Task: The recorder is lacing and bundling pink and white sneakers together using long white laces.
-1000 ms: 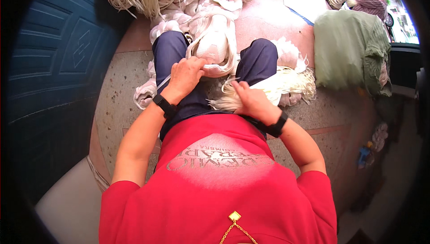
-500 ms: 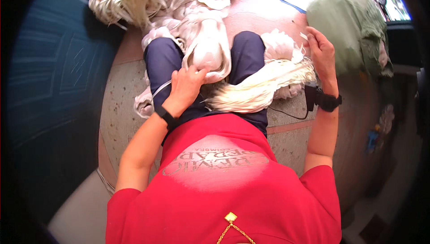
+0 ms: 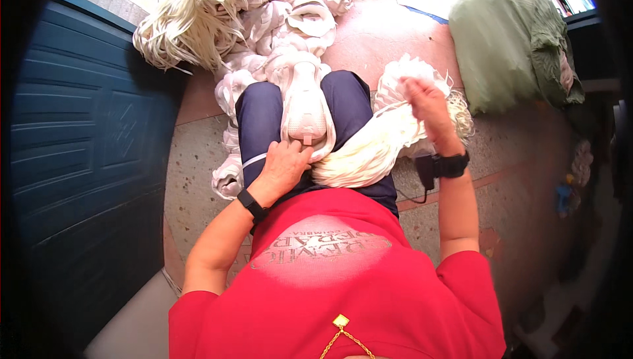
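A white shoe upper (image 3: pixel 307 118) lies lengthwise between my thighs, its rounded opening toward me. My left hand (image 3: pixel 282 166) is closed on its near rim, fingertips at the edge. A thin white lace (image 3: pixel 253 160) runs out beside that hand across my left thigh. On my right thigh rests a thick bundle of cream laces (image 3: pixel 362 158). Above the bundle's far end, my right hand (image 3: pixel 430 110) is raised with its fingers drawn together. Motion blurs those fingertips, and whatever they hold cannot be made out.
Several more white uppers (image 3: pixel 280 26) are heaped beyond my knees, with another lace bundle (image 3: pixel 191 26) at far left. A white pile (image 3: pixel 409 72) sits by my right knee. A green cloth-covered bundle (image 3: pixel 498 49) stands at right, a dark blue door (image 3: pixel 86 108) at left.
My right hand has moved left and slightly down, from beside the green bundle to above the laces. My left hand stays at the upper's near rim. The view has shifted somewhat.
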`<state>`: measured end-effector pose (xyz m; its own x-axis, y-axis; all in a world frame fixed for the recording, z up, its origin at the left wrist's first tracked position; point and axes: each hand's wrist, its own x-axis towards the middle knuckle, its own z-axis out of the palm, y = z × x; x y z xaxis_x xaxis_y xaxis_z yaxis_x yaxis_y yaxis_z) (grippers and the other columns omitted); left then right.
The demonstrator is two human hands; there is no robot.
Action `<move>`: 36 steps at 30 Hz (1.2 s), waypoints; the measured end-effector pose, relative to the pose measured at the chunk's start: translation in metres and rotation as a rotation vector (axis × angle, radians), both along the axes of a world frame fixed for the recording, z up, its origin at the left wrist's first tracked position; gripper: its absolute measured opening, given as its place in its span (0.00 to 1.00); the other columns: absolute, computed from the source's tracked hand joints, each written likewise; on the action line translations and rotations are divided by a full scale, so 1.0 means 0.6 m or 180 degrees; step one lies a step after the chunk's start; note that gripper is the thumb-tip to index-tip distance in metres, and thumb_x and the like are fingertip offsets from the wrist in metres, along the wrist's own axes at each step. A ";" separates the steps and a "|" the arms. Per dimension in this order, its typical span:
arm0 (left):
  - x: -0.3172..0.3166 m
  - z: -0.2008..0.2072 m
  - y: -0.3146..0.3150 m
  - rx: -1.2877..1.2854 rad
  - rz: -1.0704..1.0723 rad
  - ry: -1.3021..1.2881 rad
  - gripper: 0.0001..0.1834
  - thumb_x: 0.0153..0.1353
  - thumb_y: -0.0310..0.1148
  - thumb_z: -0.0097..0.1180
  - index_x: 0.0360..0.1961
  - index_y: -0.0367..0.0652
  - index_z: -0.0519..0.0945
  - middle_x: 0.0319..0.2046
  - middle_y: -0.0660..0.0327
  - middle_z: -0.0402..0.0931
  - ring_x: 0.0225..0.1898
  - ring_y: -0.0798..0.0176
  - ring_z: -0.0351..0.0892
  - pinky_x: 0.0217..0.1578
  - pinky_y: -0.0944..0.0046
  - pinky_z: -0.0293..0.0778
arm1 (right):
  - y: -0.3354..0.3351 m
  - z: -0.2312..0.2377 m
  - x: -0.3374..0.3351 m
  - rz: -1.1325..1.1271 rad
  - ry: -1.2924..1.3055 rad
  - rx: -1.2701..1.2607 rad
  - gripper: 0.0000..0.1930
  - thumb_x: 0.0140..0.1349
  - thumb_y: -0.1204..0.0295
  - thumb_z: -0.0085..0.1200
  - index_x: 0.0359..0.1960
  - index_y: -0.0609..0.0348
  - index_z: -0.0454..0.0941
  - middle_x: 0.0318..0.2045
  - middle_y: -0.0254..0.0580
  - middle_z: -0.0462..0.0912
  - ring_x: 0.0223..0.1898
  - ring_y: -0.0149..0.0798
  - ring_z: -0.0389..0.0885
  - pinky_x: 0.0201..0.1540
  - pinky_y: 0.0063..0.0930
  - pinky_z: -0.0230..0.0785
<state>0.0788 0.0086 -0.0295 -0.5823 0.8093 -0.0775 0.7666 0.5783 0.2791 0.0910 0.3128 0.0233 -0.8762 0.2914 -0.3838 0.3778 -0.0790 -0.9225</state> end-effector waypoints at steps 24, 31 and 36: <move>-0.159 0.058 0.081 0.1941 0.2222 -0.4438 0.10 0.57 0.38 0.51 0.27 0.43 0.75 0.18 0.71 0.67 0.18 0.80 0.63 0.15 0.81 0.57 | -0.172 -0.075 -0.063 0.1052 0.0803 0.0522 0.11 0.56 0.68 0.47 0.31 0.65 0.75 0.23 0.49 0.77 0.27 0.39 0.77 0.31 0.29 0.67; -0.144 0.051 0.094 0.1396 0.1908 -0.3064 0.11 0.56 0.36 0.53 0.25 0.39 0.77 0.15 0.74 0.66 0.17 0.82 0.59 0.16 0.79 0.54 | -0.179 -0.092 -0.073 0.0672 0.0527 0.0022 0.17 0.59 0.63 0.43 0.29 0.68 0.75 0.22 0.50 0.77 0.26 0.36 0.76 0.31 0.29 0.65; -0.141 0.041 0.099 0.1425 0.1810 -0.3121 0.10 0.55 0.32 0.53 0.29 0.35 0.78 0.19 0.71 0.70 0.19 0.80 0.64 0.18 0.77 0.61 | -0.188 -0.098 -0.080 0.0419 0.0555 -0.0429 0.13 0.57 0.67 0.47 0.27 0.68 0.75 0.20 0.39 0.77 0.25 0.25 0.71 0.28 0.21 0.64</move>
